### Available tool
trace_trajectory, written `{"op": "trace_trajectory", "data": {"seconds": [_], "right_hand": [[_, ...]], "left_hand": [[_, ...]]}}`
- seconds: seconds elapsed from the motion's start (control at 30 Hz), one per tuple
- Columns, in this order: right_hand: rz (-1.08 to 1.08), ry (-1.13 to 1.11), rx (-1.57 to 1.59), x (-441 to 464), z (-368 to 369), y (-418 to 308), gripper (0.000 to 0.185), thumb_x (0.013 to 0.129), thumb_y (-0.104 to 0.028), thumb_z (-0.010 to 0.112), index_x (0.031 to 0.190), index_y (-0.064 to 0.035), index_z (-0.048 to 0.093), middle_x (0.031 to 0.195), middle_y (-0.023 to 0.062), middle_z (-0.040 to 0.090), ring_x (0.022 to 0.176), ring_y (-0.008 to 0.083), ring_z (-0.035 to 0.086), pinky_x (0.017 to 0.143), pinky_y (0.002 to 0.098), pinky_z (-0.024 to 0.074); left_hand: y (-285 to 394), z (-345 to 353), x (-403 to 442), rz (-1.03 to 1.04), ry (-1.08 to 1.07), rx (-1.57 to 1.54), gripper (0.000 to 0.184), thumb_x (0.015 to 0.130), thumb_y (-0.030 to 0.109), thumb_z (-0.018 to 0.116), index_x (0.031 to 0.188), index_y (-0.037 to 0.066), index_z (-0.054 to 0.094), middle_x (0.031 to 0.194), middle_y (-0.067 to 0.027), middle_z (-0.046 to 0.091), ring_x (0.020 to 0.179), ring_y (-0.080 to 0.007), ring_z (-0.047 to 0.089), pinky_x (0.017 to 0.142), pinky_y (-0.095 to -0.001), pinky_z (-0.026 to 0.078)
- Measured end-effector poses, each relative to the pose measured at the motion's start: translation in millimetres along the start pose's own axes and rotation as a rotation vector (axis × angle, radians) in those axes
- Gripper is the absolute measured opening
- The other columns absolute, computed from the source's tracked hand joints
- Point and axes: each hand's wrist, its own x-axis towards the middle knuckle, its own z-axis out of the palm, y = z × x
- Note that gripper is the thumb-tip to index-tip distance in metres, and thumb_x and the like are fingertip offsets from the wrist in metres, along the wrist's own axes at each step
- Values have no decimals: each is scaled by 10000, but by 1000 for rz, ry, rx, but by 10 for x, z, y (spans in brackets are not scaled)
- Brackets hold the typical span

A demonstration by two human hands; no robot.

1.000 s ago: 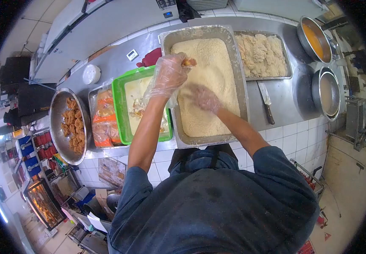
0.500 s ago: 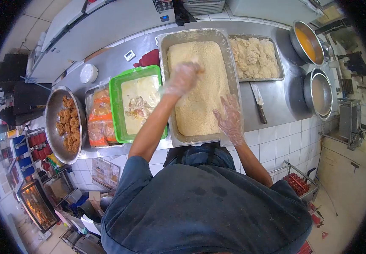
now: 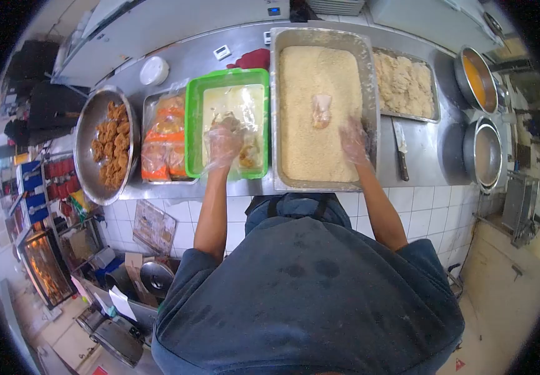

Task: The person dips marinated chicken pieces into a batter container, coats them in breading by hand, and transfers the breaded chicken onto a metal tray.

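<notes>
My left hand (image 3: 222,149), in a clear plastic glove, reaches into the green tub (image 3: 191,125) of creamy white batter. Its fingertips meet lumpy, batter-coated pieces (image 3: 230,120), and whether they grip one is unclear. My right hand (image 3: 353,141), also gloved and slightly blurred, rests at the right side of the crumb bed, fingers stretched out and holding nothing. Between the hands, a raw chicken piece (image 3: 322,111) lies on pale breadcrumbs (image 3: 307,153) in the deep metal pan (image 3: 320,185).
A metal bowl (image 3: 83,165) of fried chicken and bagged orange-and-white packs (image 3: 163,156) stand left. On the right are a tray of coated pieces (image 3: 404,84), a knife (image 3: 400,150), a bowl of orange liquid (image 3: 475,78) and stacked bowls (image 3: 484,153). Behind sits a small timer (image 3: 222,52).
My left hand has gone from the crumb pan to the green tub. A chicken piece now shows on the crumbs. My right hand stays at the pan's right side; the view has shifted.
</notes>
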Motion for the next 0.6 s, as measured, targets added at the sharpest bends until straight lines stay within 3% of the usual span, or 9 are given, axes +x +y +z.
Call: {"op": "trace_trajectory", "data": {"seconds": [0.1,0.13,0.23,0.3,0.4,0.47,0.53,0.6], "right_hand": [[146,-153,80,-261,-271,-181,617,950,-527,548,1202,28,643,1091,259,688,1042,412,655,920,494,511],[169,-282,38,-336,-299,-174,640,944,-540,548,1227,28,630,1119,269,675,1066,409,644,938,482,504],[283,-642,44,-434,-476,-281,700,933,-569,552,1302,24,587,1209,280,637,1144,385,609,990,444,477],[415,-847,249,-245,-811,-646,726,932,-574,559,1353,18,552,1278,261,616,1203,350,584,1024,417,454],[931,-891,807,-448,-222,-469,735,949,-535,579,1421,21,487,1383,214,568,1305,307,518,1075,368,413],[687,-849,966,-263,-649,-1115,715,951,-517,593,1421,12,493,1383,181,577,1293,296,533,1079,377,417],[814,-864,1196,-208,-616,-1449,668,946,-468,615,1425,-17,499,1402,151,566,1278,276,551,1071,404,437],[1327,-893,1494,-143,-149,-1446,607,936,-387,644,1431,-65,504,1442,123,536,1259,246,573,1050,449,474]], "left_hand": [[-772,261,11,-301,-121,337,478,818,471,731,1024,40,715,950,-214,722,881,-378,699,778,-491,556],[-832,209,-64,-245,-82,295,592,821,601,661,1029,49,711,948,-221,718,876,-390,695,749,-506,550],[-1109,330,-104,-239,-190,318,629,839,635,616,1068,55,701,978,-230,712,906,-393,687,763,-499,543],[-1132,530,-142,-165,-171,279,573,836,588,644,1077,72,699,993,-219,710,928,-383,682,784,-496,538],[-1059,716,-83,-40,-114,153,474,824,496,687,1086,101,697,1004,-195,708,951,-371,676,817,-493,530],[-1049,727,57,25,-81,163,415,800,425,721,1077,116,696,1011,-181,707,960,-365,676,834,-490,529],[-1015,639,334,65,-66,291,375,762,351,759,1054,124,696,1021,-173,703,966,-360,678,846,-485,532],[-1017,500,599,128,-151,455,353,755,332,754,1038,127,701,1036,-173,700,958,-351,679,851,-474,533]]}}
